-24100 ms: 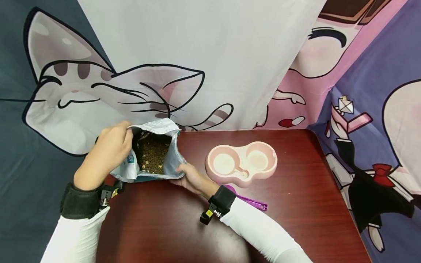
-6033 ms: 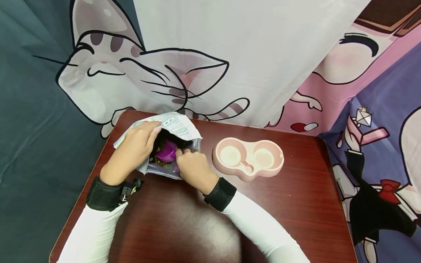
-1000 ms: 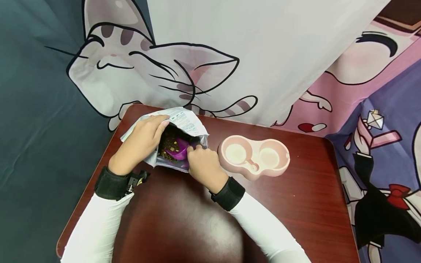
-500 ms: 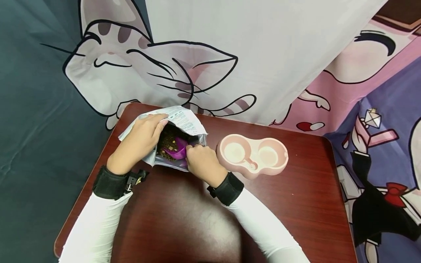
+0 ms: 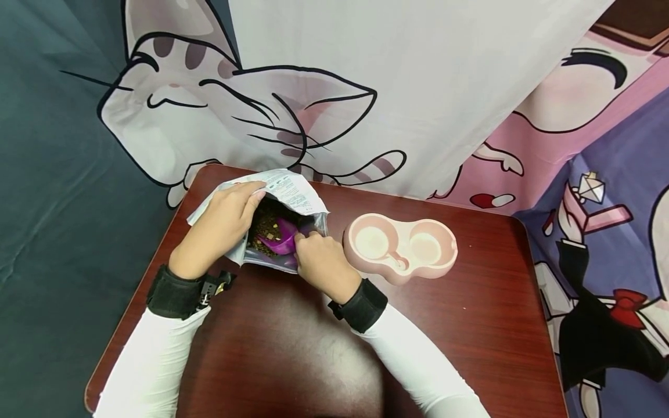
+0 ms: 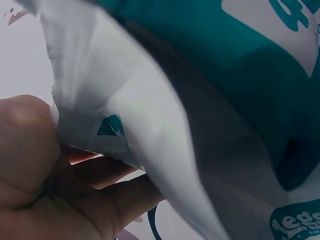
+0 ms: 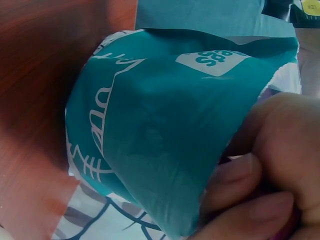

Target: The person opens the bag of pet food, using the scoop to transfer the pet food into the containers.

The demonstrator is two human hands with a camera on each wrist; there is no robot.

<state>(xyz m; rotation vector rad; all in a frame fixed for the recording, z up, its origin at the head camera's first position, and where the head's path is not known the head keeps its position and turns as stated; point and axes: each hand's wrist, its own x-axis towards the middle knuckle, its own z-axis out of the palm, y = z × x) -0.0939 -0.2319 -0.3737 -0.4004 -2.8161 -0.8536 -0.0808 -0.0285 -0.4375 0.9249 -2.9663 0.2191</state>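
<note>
My left hand (image 5: 227, 216) grips the top edge of a bag of kibble (image 5: 292, 191) and keeps its mouth spread. In the left wrist view, thumb and fingers lie on either side of the bag's rim (image 6: 150, 100). My right hand (image 5: 325, 259) holds a purple scoop (image 5: 285, 237) by its handle, which is mostly hidden in the fist. The scoop's bowl rests among brown kibble (image 5: 264, 227) inside the bag, with pellets at its lip. In the right wrist view, curled fingers (image 7: 235, 172) sit right at the teal side of the bag (image 7: 155, 115).
A pink double bowl (image 5: 399, 247) stands on the table just right of the bag. The reddish-brown table (image 5: 470, 325) stretches toward the front and right. A cloth printed with cartoon figures (image 5: 413, 87) hangs behind and beside it.
Earlier both hands held the bag, with the scoop lying on the table near the double bowl. Now the right hand has the scoop inside the bag. Over the last second hardly anything has moved.
</note>
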